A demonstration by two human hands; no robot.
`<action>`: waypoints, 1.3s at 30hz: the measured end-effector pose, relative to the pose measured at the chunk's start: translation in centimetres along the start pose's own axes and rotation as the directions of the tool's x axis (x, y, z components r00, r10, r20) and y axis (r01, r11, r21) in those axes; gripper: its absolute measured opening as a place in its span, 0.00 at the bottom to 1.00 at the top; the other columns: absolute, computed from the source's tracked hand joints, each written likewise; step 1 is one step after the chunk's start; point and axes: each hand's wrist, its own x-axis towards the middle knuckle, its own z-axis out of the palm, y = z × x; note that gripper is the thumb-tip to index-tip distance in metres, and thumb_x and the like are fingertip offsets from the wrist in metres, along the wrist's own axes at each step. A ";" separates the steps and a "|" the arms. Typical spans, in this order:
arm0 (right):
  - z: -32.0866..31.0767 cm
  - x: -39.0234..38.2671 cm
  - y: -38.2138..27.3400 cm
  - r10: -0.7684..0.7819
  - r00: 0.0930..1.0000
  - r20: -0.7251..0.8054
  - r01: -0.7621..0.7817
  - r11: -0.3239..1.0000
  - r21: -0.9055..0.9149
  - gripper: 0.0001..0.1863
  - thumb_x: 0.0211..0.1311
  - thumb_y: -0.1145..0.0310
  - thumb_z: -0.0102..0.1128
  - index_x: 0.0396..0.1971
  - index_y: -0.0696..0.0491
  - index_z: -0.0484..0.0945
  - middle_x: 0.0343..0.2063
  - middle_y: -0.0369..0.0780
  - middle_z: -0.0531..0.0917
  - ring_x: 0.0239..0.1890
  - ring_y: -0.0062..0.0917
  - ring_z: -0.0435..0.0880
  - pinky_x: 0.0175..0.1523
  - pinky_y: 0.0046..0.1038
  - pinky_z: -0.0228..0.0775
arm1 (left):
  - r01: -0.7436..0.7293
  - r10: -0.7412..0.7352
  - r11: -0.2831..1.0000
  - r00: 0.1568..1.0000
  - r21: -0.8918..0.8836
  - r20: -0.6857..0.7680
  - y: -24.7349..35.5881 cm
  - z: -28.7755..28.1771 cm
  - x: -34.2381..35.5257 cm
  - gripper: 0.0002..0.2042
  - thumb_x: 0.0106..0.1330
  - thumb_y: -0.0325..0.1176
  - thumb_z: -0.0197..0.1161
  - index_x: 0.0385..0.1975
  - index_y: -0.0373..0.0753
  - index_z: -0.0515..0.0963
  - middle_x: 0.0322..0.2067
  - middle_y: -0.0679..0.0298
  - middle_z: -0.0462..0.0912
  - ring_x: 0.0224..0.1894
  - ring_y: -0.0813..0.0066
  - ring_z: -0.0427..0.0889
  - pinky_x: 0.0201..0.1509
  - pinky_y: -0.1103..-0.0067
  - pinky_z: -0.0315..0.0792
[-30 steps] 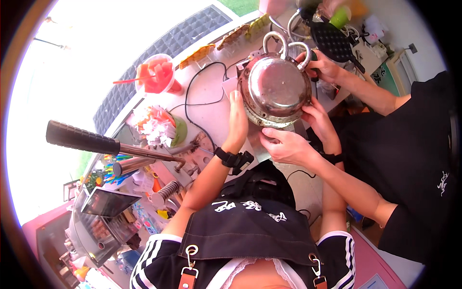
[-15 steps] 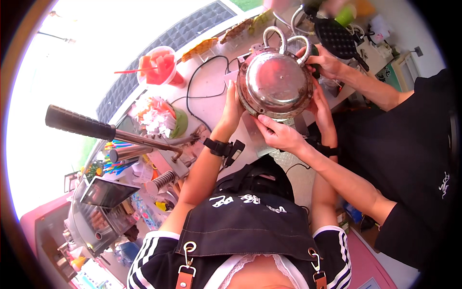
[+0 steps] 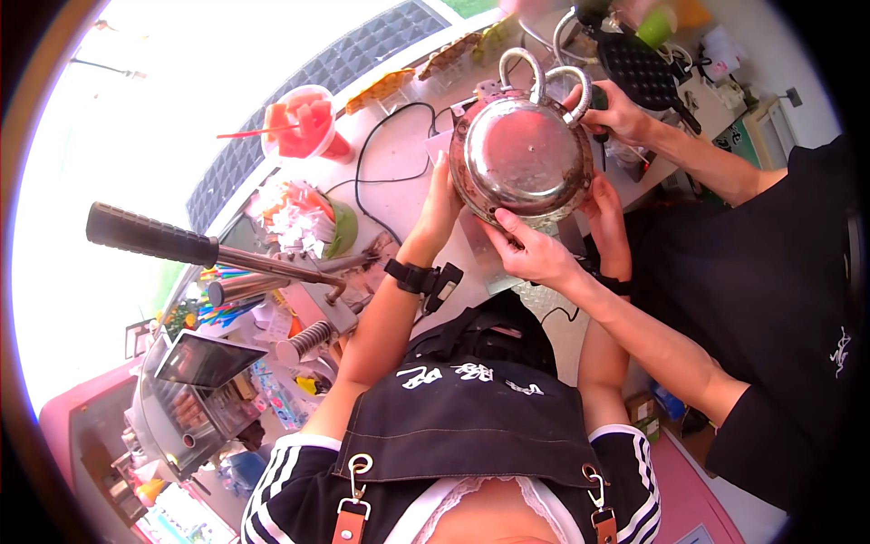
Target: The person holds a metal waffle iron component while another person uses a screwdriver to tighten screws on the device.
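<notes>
A round, shiny metal appliance casing (image 3: 526, 159), worn at its rim, is held up over the counter. Two flexible metal-sheathed cables (image 3: 521, 56) loop from its far edge. My left hand (image 3: 441, 207) grips the casing's left rim, fingers partly hidden behind it. On the right side my right hand (image 3: 605, 210) is closed on the lower right rim. A co-worker's hand (image 3: 535, 249) pinches the near rim between my two hands. The co-worker's other hand (image 3: 623, 113), by the cables, holds something dark that I cannot make out fully.
A black cord (image 3: 358, 172) curls across the counter. At left stand a cup of red fruit chunks (image 3: 304, 127), a green container of paper-wrapped items (image 3: 340, 231) and a black-handled lever machine (image 3: 154, 231). A black waffle plate (image 3: 634, 68) lies at far right. The co-worker's dark-clothed body (image 3: 761, 272) is close on my right.
The casing has shifted slightly right and tilted a little. My right hand has moved slightly down its rim. The co-worker's hands stay about where they were.
</notes>
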 end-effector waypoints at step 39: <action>0.6 -1.2 -1.5 -0.196 0.980 0.036 0.200 0.965 -0.172 0.18 0.67 0.76 0.48 0.53 0.69 0.74 0.52 0.46 0.80 0.56 0.31 0.77 0.65 0.26 0.67 | -0.084 0.084 0.996 0.996 0.006 0.006 -1.2 -0.6 0.3 0.26 0.79 0.46 0.36 0.70 0.36 0.54 0.66 0.58 0.63 0.68 0.70 0.61 0.72 0.74 0.54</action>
